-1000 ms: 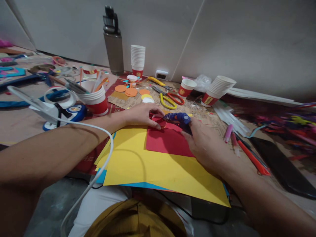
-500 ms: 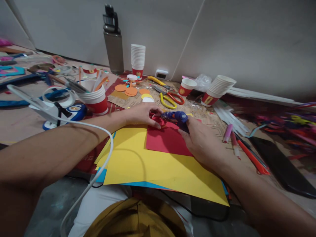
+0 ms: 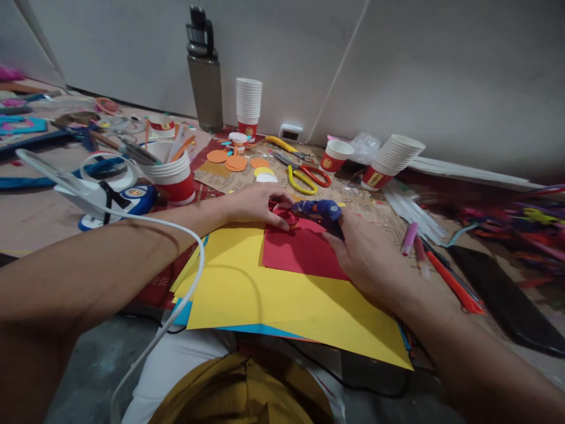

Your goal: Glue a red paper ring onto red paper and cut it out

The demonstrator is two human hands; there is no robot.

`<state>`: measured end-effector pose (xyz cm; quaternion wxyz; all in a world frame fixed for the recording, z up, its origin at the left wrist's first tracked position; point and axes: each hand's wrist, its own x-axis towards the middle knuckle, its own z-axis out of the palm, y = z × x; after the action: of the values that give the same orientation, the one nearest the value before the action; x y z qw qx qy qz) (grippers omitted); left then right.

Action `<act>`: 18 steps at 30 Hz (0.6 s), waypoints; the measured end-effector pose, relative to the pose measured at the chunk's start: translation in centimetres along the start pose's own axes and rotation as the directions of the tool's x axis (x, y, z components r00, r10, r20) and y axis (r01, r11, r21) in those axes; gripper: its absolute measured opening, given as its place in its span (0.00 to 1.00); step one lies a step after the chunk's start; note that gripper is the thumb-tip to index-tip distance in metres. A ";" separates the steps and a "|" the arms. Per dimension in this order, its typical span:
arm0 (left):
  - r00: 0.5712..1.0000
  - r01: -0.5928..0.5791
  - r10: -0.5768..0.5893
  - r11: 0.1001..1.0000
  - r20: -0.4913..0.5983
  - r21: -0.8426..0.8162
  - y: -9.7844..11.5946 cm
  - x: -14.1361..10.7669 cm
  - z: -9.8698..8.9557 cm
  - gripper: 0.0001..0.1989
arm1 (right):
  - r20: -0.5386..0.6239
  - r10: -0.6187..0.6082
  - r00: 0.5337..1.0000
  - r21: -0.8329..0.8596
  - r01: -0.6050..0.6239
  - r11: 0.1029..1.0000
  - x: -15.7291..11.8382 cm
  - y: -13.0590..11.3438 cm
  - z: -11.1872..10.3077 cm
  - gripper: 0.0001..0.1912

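My right hand [image 3: 357, 241] is closed round a blue glue gun [image 3: 324, 210], whose nozzle points left toward a small red round piece [image 3: 289, 219]. My left hand [image 3: 260, 204] has its thumb and fingers curled on that red piece from the left. Under both lies a red paper sheet [image 3: 300, 253], resting on a larger yellow sheet [image 3: 282, 300]. Blue paper [image 3: 256, 330] shows below the yellow one's front edge. The exact contact between nozzle and red piece is too small to tell.
Pliers [image 3: 302, 179], orange discs [image 3: 236, 163] and stacked paper cups [image 3: 249, 109] stand or lie behind. A cup of tools [image 3: 174, 182] is at left, a dark phone [image 3: 503, 300] and markers [image 3: 409, 238] at right. A white cable [image 3: 200, 259] crosses my left forearm.
The glue gun and my right hand have shifted slightly to the right. My left hand keeps its grasp on the red piece. The whole view has moved a little.
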<state>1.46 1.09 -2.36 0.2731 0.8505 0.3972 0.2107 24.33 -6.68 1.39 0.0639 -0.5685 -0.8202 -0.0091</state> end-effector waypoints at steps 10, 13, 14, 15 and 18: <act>1.000 -0.009 0.009 1.000 0.003 -0.009 -0.4 0.0 0.0 0.24 | 0.010 -0.019 1.000 0.013 0.019 1.000 0.6 0.2 0.9 0.13; 1.000 -0.007 0.007 1.000 0.007 -0.007 -0.4 0.1 0.0 0.26 | 0.018 0.003 1.000 -0.004 -0.003 1.000 0.3 0.2 0.6 0.13; 1.000 -0.004 0.004 1.000 0.007 -0.010 -0.4 0.1 0.0 0.26 | 0.021 0.008 1.000 -0.007 -0.008 1.000 0.2 0.2 0.4 0.13; 1.000 0.000 0.000 1.000 0.005 -0.014 -0.4 0.1 0.0 0.27 | 0.024 0.012 1.000 -0.009 -0.011 1.000 0.1 0.2 0.2 0.13; 1.000 0.003 -0.003 1.000 -0.005 -0.018 -0.4 0.0 0.0 0.27 | 0.012 0.010 1.000 0.003 -0.010 1.000 -0.1 0.1 -0.1 0.13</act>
<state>1.27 1.34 -2.65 0.2802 0.8467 0.3973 0.2161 24.45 -6.73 1.45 0.0602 -0.5724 -0.8178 -0.0042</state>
